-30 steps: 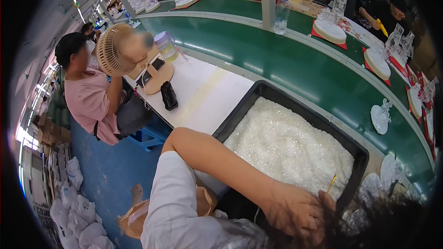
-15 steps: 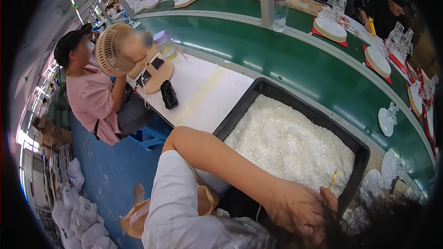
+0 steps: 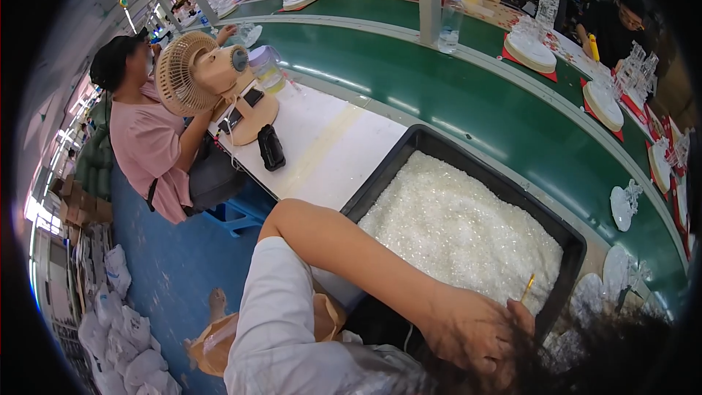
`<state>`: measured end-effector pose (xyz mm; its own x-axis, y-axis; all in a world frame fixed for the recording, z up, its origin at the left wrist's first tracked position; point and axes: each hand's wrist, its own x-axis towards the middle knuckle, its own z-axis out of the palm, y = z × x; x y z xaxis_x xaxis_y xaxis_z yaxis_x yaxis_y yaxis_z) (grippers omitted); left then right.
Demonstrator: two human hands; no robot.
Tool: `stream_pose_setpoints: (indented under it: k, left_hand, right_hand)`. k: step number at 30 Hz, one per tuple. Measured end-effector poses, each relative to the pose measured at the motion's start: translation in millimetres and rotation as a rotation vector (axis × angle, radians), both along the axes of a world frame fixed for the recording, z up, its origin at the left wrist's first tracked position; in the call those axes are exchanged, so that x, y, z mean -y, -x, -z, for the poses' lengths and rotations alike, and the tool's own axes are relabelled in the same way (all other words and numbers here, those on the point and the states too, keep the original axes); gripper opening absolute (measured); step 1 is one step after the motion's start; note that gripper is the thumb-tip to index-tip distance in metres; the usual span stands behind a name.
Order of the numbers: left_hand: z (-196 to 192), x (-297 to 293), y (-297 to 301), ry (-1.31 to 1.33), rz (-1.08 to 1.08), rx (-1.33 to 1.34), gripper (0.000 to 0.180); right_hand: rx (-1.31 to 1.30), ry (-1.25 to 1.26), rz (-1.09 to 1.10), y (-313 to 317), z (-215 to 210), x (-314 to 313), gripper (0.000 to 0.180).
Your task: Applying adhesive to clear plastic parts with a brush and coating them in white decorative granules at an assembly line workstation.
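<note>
From the lower left my left arm bends across the near side of a black tray (image 3: 575,249) filled with sparkling clear-white granules (image 3: 461,227). My left hand (image 3: 472,336) is at the tray's near right corner with its fingers curled in. What they close on is hidden by the hand and by dark hair hanging in front. A thin yellow stick (image 3: 529,285) rises beside its fingertips, over the granules. Whether this hand grips the stick cannot be made out. My right hand does not show.
A white table (image 3: 329,139) beyond my elbow holds a black case (image 3: 270,148), a beige fan (image 3: 191,73) and a lidded jug (image 3: 267,69). Behind runs a green conveyor (image 3: 365,55) bearing clear ornaments (image 3: 624,205). A co-worker in pink (image 3: 150,143) sits at left.
My left hand and the stick look unchanged. The co-worker's hand now reaches a clear piece at the belt's far left. A clear ornament on the right has shifted slightly nearer. The view has tilted a little.
</note>
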<state>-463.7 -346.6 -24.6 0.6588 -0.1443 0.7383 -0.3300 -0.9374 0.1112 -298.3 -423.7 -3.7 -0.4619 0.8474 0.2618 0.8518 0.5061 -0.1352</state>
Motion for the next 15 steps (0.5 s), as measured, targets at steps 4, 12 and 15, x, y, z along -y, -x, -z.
stream_pose_setpoints:
  k: [4,12,15]
  left_hand:
    - [-0.8,0.8,3.3,-0.004,-0.009,0.011,0.018]
    - [-2.5,1.3,-0.4,-0.061,-0.047,0.018,0.018]
    - [-4.9,0.8,2.0,-0.076,-0.059,0.014,0.019]
  right_hand:
    - [-0.080,0.042,0.028,3.9,0.1,2.5,0.046]
    - [-0.258,0.118,0.071,7.0,-2.6,0.2,0.047]
    - [-0.323,0.144,0.092,9.2,-2.2,-0.7,0.047]
